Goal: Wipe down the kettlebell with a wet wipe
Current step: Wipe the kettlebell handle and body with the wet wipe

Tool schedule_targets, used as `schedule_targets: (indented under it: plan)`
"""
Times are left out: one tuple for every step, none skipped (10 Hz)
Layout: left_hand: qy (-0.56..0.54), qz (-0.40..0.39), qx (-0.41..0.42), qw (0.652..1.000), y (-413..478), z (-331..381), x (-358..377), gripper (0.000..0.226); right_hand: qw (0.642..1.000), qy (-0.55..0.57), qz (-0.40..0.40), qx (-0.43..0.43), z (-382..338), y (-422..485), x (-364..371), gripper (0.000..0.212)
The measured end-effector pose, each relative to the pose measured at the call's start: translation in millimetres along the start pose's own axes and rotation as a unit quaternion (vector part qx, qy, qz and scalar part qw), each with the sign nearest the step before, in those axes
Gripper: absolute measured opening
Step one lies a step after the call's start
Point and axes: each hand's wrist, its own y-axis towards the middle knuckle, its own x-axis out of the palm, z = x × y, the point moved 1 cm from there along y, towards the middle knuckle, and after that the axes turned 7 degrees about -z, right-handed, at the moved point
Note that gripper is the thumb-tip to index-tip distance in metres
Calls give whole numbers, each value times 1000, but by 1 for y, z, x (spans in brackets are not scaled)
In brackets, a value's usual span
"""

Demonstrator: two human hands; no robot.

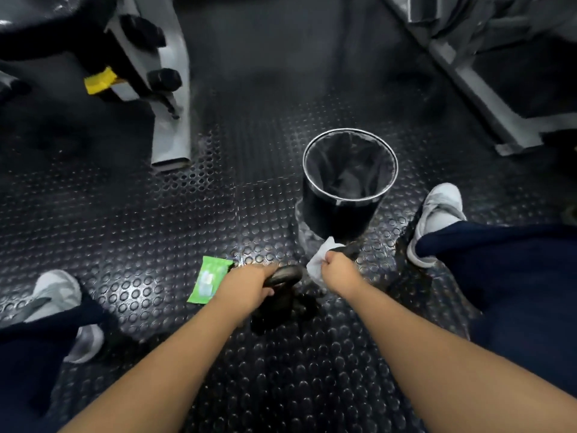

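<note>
Left hand (pixel 249 287) closed around the curved handle of the black cast-iron kettlebell (pixel 285 300), which sits on the black studded rubber floor mat (pixel 156 214) between the person's legs, low centre of the head view; the ball of the kettlebell is dark and blurred, so the outline is hard to read. Right hand (pixel 338 270) fisted around a crumpled white wet wipe (pixel 317 264), wipe bunched and sticking out left and above the fist, just right of the kettlebell handle; cannot tell if the wipe touches the kettlebell. Something dark shows past the right knuckles, unclear what. Green plastic wet-wipe pack (pixel 209 279) lies flat on the mat just left of the left hand, partly covered by the wrist. Black round waste bin with a silver rim and dark liner (pixel 348 185) stands upright on the mat beyond the right hand, near it. Both bare forearms reach in from the bottom edge. Left white sneaker (pixel 57 295) at lower left, right white sneaker (pixel 437 220) at right, both under dark navy trouser legs (pixel 515 276). Grey metal gym machine frame (pixel 171 120) with black pads and a yellow tag at upper left, another grey frame (pixel 487 98) at upper right, both well apart from the hands.
</note>
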Motion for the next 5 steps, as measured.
schedule_targets:
  plan:
    - [-20,15,5,1000,3,-3,5,60,985,-166,-45,33,18,15,10,22]
    - [-21,27,5,999,4,-5,11,59,983,-136,-121,41,17,12,33,31]
    - [-15,30,5,999,3,-6,13,61,983,17,-155,99,17,6,49,24]
    - [2,24,8,1000,1,-5,11,62,965,63,-219,127,20,10,51,51]
    - [12,13,15,1000,1,-5,11,61,959,46,-248,127,25,18,53,88]
